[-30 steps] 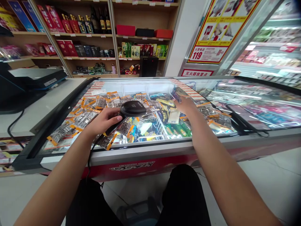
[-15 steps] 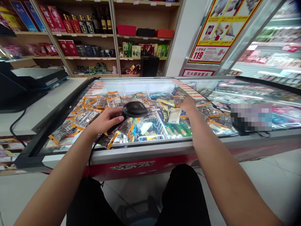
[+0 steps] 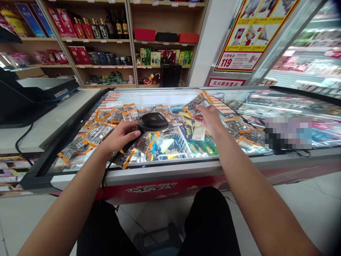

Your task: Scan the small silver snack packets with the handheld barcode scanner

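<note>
My left hand (image 3: 119, 137) grips the handle of a black barcode scanner (image 3: 152, 122), held over the open chest freezer (image 3: 165, 167), its cord hanging down in front. My right hand (image 3: 210, 119) is further right over the freezer, fingers pinched on a silver packet with an orange edge (image 3: 195, 101), lifted above the pile. Several more silver-and-orange packets (image 3: 101, 129) lie across the freezer's left side and along its right. Blue, green and yellow wrapped products (image 3: 173, 142) fill wire baskets in the middle.
A white counter with a black checkout terminal (image 3: 32, 96) stands at the left. Wooden shelves of boxes and bottles (image 3: 106, 35) line the back wall. The freezer's glass lid (image 3: 293, 110) covers its right half, a dark device on it. My knees are below the freezer front.
My right hand dipped down onto the pile, then came back up with a silver-and-orange packet pinched in its fingers. The left hand and scanner have barely moved.
</note>
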A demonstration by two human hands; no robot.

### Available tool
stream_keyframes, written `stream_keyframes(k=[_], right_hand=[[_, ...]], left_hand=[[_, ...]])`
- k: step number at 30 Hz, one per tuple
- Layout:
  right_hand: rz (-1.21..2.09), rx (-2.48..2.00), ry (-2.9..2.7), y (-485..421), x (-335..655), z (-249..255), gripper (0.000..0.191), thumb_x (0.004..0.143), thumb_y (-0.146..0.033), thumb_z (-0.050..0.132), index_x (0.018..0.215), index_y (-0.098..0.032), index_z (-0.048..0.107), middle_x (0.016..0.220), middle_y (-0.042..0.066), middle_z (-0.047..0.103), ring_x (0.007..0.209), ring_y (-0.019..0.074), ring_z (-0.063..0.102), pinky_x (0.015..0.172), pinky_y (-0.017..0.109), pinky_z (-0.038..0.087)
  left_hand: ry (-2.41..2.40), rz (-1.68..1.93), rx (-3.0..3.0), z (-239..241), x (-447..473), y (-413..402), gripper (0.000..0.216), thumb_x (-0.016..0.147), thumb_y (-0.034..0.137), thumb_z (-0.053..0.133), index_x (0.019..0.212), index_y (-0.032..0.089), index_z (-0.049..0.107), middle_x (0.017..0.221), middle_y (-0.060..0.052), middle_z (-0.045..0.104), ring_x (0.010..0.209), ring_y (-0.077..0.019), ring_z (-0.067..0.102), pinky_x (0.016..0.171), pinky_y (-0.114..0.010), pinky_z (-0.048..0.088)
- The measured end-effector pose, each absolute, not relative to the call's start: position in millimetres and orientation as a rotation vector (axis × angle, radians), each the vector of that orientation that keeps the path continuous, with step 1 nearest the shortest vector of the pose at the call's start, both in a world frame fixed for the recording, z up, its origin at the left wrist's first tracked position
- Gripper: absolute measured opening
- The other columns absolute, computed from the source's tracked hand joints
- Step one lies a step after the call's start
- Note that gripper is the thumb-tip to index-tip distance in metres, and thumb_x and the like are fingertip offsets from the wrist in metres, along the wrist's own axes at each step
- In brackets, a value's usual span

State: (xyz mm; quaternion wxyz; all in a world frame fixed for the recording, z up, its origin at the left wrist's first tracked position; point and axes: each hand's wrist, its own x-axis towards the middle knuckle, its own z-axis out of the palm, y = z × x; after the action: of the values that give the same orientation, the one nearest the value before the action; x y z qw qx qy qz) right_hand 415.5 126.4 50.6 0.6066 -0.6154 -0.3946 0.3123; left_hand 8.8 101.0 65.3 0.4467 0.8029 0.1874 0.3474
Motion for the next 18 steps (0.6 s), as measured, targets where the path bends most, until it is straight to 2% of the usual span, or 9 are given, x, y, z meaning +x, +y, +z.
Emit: stream_keyframes(k=[3, 8, 18], right_hand=[[0.773, -1.328, -0.969, 120.0, 399.0, 50.0, 0.045, 0.082, -0.053, 0.094, 0.111, -0.027, 0.071, 0.096, 0.005, 0.08, 0.081, 0.0258, 0.083, 0.085, 0.045, 0.073], [0.723, -1.318, -1.123, 113.8, 377.3, 41.1, 0.059, 0.073, -0.066, 0.098, 0.104, -0.021, 0.077, 0.087, 0.012, 0.081, 0.086, 0.0374, 0.086, 0.081, 0.053, 0.075], [0.698, -1.354, -1.165, 107.1, 363.4, 40.6, 0.058, 0.073, -0.075, 0.099, 0.09, -0.023, 0.08, 0.073, 0.012, 0.078, 0.084, 0.0405, 0.087, 0.087, 0.059, 0.076]], left_hand=[[0.425, 0.881, 1.921, 63.8, 9.6, 100.7, 0.051, 0.1, 0.066, 0.08, 0.091, 0.017, 0.07, 0.066, -0.001, 0.07, 0.047, -0.0132, 0.06, 0.045, -0.024, 0.047], [0.37, 0.835, 1.984, 67.1, 14.1, 97.5, 0.05, 0.099, 0.066, 0.082, 0.093, 0.017, 0.073, 0.066, -0.001, 0.069, 0.051, -0.0131, 0.06, 0.047, -0.022, 0.046], [0.394, 0.802, 2.055, 70.2, 14.2, 96.9, 0.053, 0.099, 0.069, 0.08, 0.094, 0.017, 0.074, 0.07, -0.001, 0.07, 0.057, -0.0136, 0.061, 0.053, -0.023, 0.048]])
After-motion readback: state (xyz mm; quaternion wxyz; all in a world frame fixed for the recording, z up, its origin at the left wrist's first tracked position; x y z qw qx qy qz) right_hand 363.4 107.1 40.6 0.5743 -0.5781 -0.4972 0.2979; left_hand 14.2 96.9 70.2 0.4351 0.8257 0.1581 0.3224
